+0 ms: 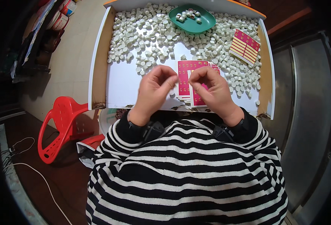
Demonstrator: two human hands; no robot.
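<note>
My left hand (155, 90) and my right hand (209, 90) are raised close together above the near edge of a white table (122, 84), fingers curled and fingertips nearly meeting. A small white cap seems pinched at the left fingertips, but it is mostly hidden. What the right fingers hold is hidden. Under my hands lies a stack of pink sticker sheets (186, 73) with rows of small yellow labels. Several small white caps (143, 33) cover the far half of the table.
A green oval dish (204, 23) with a few labelled caps stands at the far edge. A second pink and yellow sticker sheet (245, 46) lies on the caps at the right. A red plastic chair (62, 123) stands at the left on the floor.
</note>
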